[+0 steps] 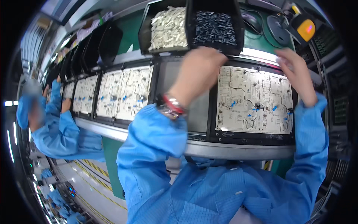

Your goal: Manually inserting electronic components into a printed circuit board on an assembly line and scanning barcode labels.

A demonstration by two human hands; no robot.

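Note:
A white circuit board (257, 100) with black and blue components lies in a black frame in front of me. Over its upper left corner, just below the bin of small dark parts (214, 28), hovers my left hand (199, 72). Motion smears its fingers, so I cannot see whether they hold anything. My right hand (298, 72) is at the board's upper right edge, its thumb and fingers apart with nothing visible between them. A red band and a metallic strap (171, 106) circle my left wrist.
Beside the dark parts stands a bin of white pieces (167, 28). A yellow-and-black scanner (302, 28) and a mouse (251, 22) are at the back right. More framed boards (125, 93) line the track leftward, where a co-worker in blue sleeves (59, 127) works. A metal rail (238, 152) runs along the front.

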